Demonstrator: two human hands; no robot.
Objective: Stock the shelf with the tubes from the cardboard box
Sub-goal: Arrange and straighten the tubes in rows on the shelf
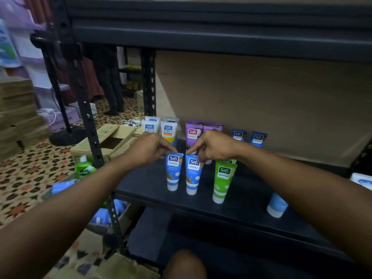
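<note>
Two blue tubes stand cap-down, side by side, on the black shelf. My left hand pinches the top edge of the left blue tube. The right blue tube is pinched at its top by my right hand. A green tube stands just to their right. Farther back stand white tubes, purple tubes and dark blue tubes. An open cardboard box sits on the floor to the left of the shelf post.
A black upright post bounds the shelf on the left; an upper shelf board hangs overhead. A pale blue tube stands near the front edge at the right. Green bottles and stacked cartons occupy the patterned floor. A person stands behind.
</note>
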